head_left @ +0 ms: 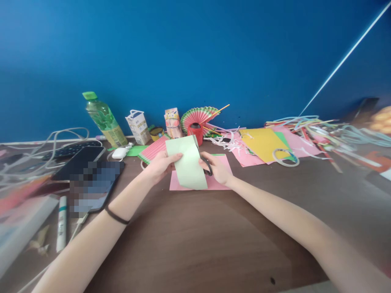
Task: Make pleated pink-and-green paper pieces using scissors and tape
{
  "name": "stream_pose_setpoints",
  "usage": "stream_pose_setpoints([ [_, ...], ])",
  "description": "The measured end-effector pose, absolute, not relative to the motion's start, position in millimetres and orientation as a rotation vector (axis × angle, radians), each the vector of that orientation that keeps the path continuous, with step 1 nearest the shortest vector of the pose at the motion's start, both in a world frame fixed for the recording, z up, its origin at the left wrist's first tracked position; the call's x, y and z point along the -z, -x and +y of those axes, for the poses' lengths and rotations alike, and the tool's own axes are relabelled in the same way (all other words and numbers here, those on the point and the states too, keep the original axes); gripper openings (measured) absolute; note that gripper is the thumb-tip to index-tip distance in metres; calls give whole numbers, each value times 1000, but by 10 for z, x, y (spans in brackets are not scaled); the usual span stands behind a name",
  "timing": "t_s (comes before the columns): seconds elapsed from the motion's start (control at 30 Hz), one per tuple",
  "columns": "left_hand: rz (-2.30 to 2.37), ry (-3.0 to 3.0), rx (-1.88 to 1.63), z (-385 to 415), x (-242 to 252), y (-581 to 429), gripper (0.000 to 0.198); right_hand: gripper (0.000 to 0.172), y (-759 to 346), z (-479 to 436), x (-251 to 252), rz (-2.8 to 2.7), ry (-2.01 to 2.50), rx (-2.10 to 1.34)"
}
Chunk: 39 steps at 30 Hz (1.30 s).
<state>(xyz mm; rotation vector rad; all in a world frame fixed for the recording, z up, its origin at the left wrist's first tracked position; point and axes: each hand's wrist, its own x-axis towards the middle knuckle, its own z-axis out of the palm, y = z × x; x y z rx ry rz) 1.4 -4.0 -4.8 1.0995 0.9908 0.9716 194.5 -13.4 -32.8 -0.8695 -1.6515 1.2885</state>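
Note:
A sheet of pale green paper is held up above the table, its lower edge curling. My left hand pinches its left side, thumb on the front. At the paper's right edge, my right hand grips scissors by their black handles; the blades are hidden behind the sheet. Beneath both hands lies pink paper flat on the table. Just beyond the left hand rests a pink-striped folded paper with a green edge.
Along the blue wall stand a green bottle, a small carton and a watermelon-patterned paper fan. Two dark devices, cables and a marker lie at left. Yellow paper, a roll of tape and paper strips are at right.

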Motion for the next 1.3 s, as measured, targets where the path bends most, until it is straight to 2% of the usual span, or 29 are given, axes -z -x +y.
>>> stream_pose_setpoints([
  [0.5,926,-1072,-965,-46,60,-28,35,28,-1927,-109,364,-1660,905,-1214],
  [0.83,930,-905,-1012,-9,52,-43,27,26,-1932,-83,373,-1653,872,-1163],
  [1.07,753,-687,-954,-24,-58,-23,42,29,-1923,-95,370,-1594,914,-1263],
  [1.3,692,-870,-888,-30,144,-73,25,28,-1915,-129,370,-1549,903,-1408],
])
